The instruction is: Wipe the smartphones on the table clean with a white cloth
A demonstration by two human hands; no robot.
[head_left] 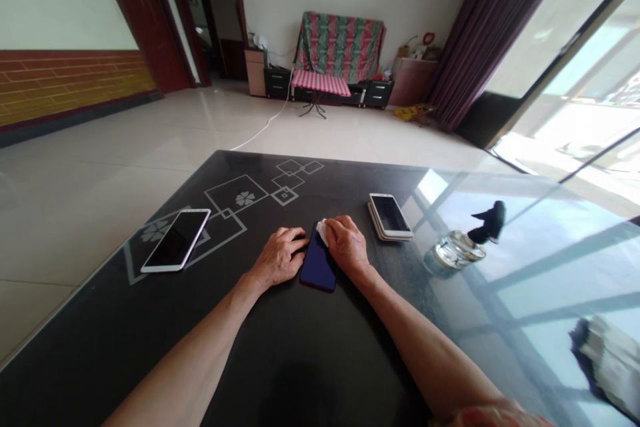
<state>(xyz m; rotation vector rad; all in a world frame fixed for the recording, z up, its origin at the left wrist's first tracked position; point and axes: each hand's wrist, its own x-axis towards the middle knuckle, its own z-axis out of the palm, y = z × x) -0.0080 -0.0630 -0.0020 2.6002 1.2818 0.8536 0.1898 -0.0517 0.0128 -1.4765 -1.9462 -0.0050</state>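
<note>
A dark smartphone (319, 265) with a bluish screen lies flat on the black table between my hands. My right hand (347, 245) presses a small white wipe (322, 231), perhaps tissue or cloth, against the phone's upper part. Its fingers are closed over the wipe and hide most of it. At the phone's left edge rests my left hand (280, 257), fingers slightly bent and apart, the tips touching or very near that edge. Further left lies a white-framed smartphone (177, 240), screen up. Beyond my right hand is a stack of white-edged phones (390, 217).
A clear glass bottle with a black spray top (459, 250) stands on the glossy table (280, 353), to the right. A crumpled grey-white cloth or paper (613, 360) lies near the right edge. Past the table, a striped stool (321, 82) stands on the tiled floor.
</note>
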